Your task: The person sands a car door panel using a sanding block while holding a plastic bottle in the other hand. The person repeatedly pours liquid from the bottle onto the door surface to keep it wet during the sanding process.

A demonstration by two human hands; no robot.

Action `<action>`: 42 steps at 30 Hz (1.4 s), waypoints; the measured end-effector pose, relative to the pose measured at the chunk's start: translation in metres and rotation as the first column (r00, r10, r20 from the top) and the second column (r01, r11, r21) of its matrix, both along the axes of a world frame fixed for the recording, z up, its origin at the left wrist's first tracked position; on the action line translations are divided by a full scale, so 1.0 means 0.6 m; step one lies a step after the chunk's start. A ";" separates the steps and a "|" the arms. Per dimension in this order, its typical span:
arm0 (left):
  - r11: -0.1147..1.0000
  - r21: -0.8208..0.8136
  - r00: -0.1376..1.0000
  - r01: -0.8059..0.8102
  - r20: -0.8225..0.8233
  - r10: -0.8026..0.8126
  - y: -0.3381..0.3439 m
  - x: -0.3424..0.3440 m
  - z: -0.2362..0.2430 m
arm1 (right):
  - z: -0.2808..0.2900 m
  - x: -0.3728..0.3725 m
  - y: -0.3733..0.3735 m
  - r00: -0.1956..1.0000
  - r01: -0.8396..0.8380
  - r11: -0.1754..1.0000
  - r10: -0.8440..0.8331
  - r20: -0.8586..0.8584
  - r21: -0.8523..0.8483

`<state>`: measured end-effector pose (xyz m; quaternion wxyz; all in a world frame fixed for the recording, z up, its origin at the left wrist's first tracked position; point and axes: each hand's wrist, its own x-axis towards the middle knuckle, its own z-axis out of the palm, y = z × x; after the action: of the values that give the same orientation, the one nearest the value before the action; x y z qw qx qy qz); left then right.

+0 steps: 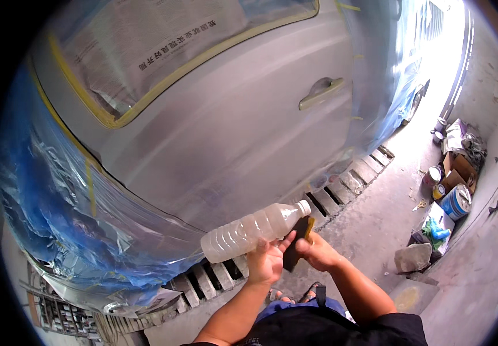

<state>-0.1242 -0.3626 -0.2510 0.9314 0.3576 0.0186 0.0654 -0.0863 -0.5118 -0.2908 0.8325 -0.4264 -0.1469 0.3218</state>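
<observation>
My left hand [266, 264] is closed around a clear plastic bottle [238, 234], which lies nearly sideways with its capless-looking white mouth pointing right. Between my hands, just below that mouth, is a dark piece of sandpaper [293, 252] with a yellow edge or backing pad showing. My right hand [321, 254] grips it, and the left fingertips reach close to its edge; whether they touch it I cannot tell. Beyond both hands stands a grey, primer-coated car door [226, 138] with a door handle [320, 93].
Blue plastic film [110, 242] and newspaper [162, 34] mask the car. A slotted floor drain [203, 285] runs beneath. Along the right wall stand a blue-and-white can [455, 202], a cardboard box [463, 170] and a stone block [413, 258].
</observation>
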 end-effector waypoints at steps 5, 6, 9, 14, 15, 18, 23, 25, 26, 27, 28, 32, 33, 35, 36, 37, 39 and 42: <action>0.994 0.041 0.994 -0.106 0.023 0.105 0.016 -0.001 0.011 | 0.020 0.008 0.021 0.997 0.005 0.995 -0.013 -0.082 -0.099; 0.989 0.088 0.992 -0.123 0.039 0.120 0.026 0.000 0.016 | 0.019 0.015 0.013 0.991 -0.047 0.992 0.031 -0.132 -0.117; 0.958 0.240 0.985 -0.159 0.103 0.138 0.077 0.003 0.034 | -0.020 0.023 0.024 0.956 0.265 0.952 -0.280 -0.087 -0.151; 0.768 0.517 0.925 -0.379 0.251 0.287 0.203 0.033 0.094 | -0.101 0.061 0.014 0.865 0.487 0.863 -0.497 -0.062 -0.133; 0.635 0.616 0.884 -0.465 0.361 0.297 0.261 0.038 0.112 | -0.055 0.060 0.041 0.866 0.483 0.875 -0.484 -0.126 -0.039; 0.304 0.717 0.777 -0.627 0.604 0.179 0.368 0.050 0.204 | -0.032 0.074 0.085 0.847 0.528 0.848 -0.530 -0.039 -0.043; 0.144 0.805 0.792 -0.575 0.592 -0.150 0.475 0.076 0.331 | 0.033 0.110 0.177 0.659 0.749 0.634 -0.684 0.313 -0.192; 0.110 0.819 0.786 -0.563 0.572 -0.237 0.528 0.094 0.358 | 0.010 0.142 0.219 0.522 0.849 0.474 -0.687 0.505 -0.233; 0.071 0.825 0.785 -0.561 0.557 -0.269 0.554 0.107 0.372 | 0.022 0.153 0.260 0.451 0.876 0.479 -0.777 0.439 -0.053; 0.025 0.823 0.781 -0.567 0.547 -0.301 0.580 0.115 0.394 | 0.045 0.167 0.303 0.381 0.880 0.454 -0.851 0.361 0.142; -0.034 0.820 0.785 -0.572 0.535 -0.311 0.601 0.121 0.406 | 0.063 0.173 0.331 0.274 0.938 0.343 -0.818 0.506 0.047; -0.059 0.797 0.748 -0.601 0.535 -0.393 0.625 0.163 0.444 | 0.130 0.194 0.453 -0.098 0.946 0.178 -0.639 0.763 0.270; -0.026 0.833 0.776 -0.553 0.503 -0.380 0.625 0.177 0.445 | 0.123 0.192 0.475 -0.181 0.934 0.162 -0.553 0.813 0.318; -0.007 0.882 0.829 -0.471 0.441 -0.343 0.630 0.189 0.468 | 0.110 0.193 0.557 -0.263 0.921 0.151 -0.438 0.860 0.359; 0.033 0.887 0.824 -0.461 0.442 -0.356 0.627 0.192 0.474 | 0.103 0.172 0.603 -0.190 0.942 0.183 -0.403 0.895 0.282; 0.072 0.892 0.820 -0.447 0.441 -0.366 0.616 0.194 0.477 | 0.092 0.153 0.641 -0.111 0.957 0.212 -0.367 0.924 0.199; 0.140 0.893 0.810 -0.428 0.448 -0.378 0.600 0.200 0.476 | 0.083 0.152 0.678 -0.129 0.961 0.174 -0.412 0.902 0.217; 0.166 0.892 0.806 -0.421 0.452 -0.383 0.584 0.207 0.478 | 0.114 0.212 0.639 -0.132 0.980 0.082 -0.414 0.901 0.181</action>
<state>0.0002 -0.0122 0.0359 0.4233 0.8300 -0.3146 0.1815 0.0407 -0.1283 -0.2225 0.4762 -0.7415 -0.1048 -0.4608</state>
